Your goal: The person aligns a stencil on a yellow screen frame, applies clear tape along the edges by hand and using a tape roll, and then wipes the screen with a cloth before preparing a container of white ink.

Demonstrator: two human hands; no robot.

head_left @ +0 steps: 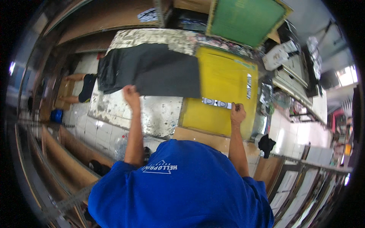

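A large dark grey sheet [163,72], which looks like cloth, lies across a worn, stained table [118,112] and overlaps a yellow panel [224,72]. My left hand [131,94] is closed, its fingers pinching the sheet's near edge towards the left. On the yellow panel, just below the sheet's right corner, lies a narrow white strip [216,103] printed in black. My right hand [238,110] is closed on the right end of that strip. A second printed strip [249,86] sits farther right on the panel, untouched.
Beyond the table leans a green framed screen [247,21]. A white container [279,56] stands at the right. Another person's limbs and dark clothing [89,87] show at the left. Wooden shelving [72,148] fills the lower left; a rack [304,186] occupies the lower right.
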